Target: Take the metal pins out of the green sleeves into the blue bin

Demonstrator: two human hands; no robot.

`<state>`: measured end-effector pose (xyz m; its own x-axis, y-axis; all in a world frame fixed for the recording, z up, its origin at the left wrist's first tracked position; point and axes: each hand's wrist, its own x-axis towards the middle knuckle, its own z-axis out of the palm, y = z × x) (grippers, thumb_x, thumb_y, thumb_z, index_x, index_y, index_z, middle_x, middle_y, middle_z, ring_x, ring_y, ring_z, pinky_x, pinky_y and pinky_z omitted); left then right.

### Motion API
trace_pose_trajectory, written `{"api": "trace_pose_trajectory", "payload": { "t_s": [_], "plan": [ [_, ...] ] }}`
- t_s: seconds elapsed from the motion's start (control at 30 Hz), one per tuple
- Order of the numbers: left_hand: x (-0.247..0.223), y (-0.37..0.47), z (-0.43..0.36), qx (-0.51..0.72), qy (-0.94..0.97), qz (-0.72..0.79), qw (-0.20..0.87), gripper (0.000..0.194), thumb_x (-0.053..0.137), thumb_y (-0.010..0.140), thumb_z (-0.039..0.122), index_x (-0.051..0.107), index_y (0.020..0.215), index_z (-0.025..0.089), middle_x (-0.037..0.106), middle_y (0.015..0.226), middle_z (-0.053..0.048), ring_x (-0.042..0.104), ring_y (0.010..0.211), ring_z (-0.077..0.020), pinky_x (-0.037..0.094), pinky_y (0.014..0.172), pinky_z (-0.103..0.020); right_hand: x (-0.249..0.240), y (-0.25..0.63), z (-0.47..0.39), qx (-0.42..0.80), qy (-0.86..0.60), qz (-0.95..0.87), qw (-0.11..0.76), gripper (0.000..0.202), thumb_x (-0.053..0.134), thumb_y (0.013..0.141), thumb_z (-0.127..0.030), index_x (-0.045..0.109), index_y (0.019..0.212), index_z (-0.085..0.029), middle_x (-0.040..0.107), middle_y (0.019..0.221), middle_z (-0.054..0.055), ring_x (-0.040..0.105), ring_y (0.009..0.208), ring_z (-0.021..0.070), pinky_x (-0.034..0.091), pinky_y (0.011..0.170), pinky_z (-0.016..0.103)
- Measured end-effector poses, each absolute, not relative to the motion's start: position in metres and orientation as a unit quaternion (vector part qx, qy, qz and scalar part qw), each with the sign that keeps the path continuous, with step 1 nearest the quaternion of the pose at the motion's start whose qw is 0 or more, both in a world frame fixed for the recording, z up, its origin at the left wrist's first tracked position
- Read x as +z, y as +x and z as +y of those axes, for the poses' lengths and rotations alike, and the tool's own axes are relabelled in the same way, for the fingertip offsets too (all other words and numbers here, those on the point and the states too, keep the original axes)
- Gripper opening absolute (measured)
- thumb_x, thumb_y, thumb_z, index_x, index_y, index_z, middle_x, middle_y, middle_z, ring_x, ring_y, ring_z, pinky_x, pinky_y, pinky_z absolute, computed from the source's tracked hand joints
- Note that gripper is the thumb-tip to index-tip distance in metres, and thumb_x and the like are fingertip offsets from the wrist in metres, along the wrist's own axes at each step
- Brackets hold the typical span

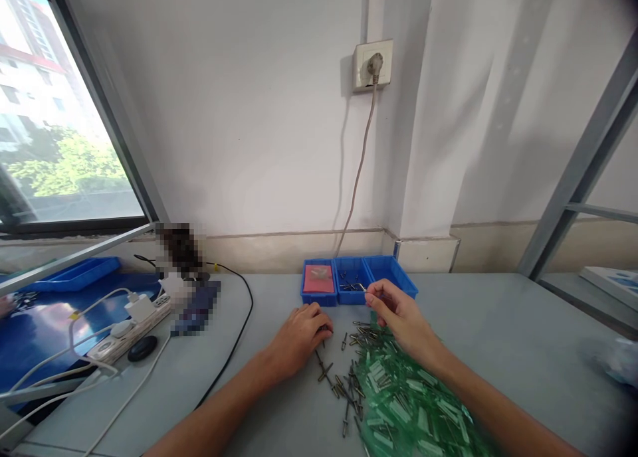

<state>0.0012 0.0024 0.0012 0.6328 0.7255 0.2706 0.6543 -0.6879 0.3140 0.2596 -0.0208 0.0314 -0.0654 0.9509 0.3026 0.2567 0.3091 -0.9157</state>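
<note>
My right hand (401, 317) is raised in front of the blue three-part bin (351, 300); thumb and forefinger pinch a small metal blind rivet (363, 288). Low on the table, my left hand (298, 337) has its fingers curled over dark metal at the fingertips, seemingly a blind rivet, partly hidden. Loose blind rivets (349, 387) lie scattered between the hands. A green plastic bag (413, 404) spreads under my right forearm, with more rivets and pale strips visible on it. Rivets lie in the bin's middle compartment, and a pink card (319, 281) is in the left one.
A power strip (132, 327) with plugs and white cables stands at left, beside a black oval object (142, 349). A black cable (234, 341) crosses the table. Another person, blurred out, is at far left near a blue surface (44, 327). A metal frame (578, 158) rises at right.
</note>
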Motion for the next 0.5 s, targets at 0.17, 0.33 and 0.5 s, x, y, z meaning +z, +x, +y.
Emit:
{"api": "trace_pose_trajectory", "payload": {
  "t_s": [0.17,0.33,0.5],
  "plan": [
    [0.0029,0.0014,0.0021,0.188,0.899,0.383,0.095,0.012,0.061,0.105,0.025,0.072,0.108,0.02,0.066,0.108,-0.004,0.061,0.104,-0.0201,0.047,0.095,-0.033,0.0288,0.2621,-0.0178,0.374,-0.464,-0.629,0.5,0.035,0.06,0.099,-0.058,0.063,0.098,-0.024,0.063,0.085,0.0,0.052,0.061,0.0138,0.041,0.057,0.028],
    [0.005,0.0017,0.0001,0.183,0.9,0.384,0.092,0.014,0.059,0.106,0.027,0.072,0.108,0.02,0.066,0.109,-0.004,0.061,0.105,-0.0198,0.046,0.095,-0.033,0.0234,0.2649,-0.0137,0.397,-0.447,-0.623,0.504,0.036,0.06,0.1,-0.059,0.065,0.099,-0.024,0.064,0.086,0.0,0.052,0.06,0.0131,0.04,0.057,0.028],
    [0.0046,0.0016,0.0003,0.182,0.901,0.384,0.089,0.014,0.06,0.106,0.027,0.071,0.108,0.02,0.066,0.109,-0.004,0.061,0.105,-0.0201,0.046,0.094,-0.033,0.0239,0.2648,-0.0138,0.407,-0.446,-0.615,0.508,0.039,0.061,0.099,-0.061,0.065,0.097,-0.023,0.063,0.085,0.0,0.051,0.06,0.0131,0.039,0.057,0.028]
  ]
}}
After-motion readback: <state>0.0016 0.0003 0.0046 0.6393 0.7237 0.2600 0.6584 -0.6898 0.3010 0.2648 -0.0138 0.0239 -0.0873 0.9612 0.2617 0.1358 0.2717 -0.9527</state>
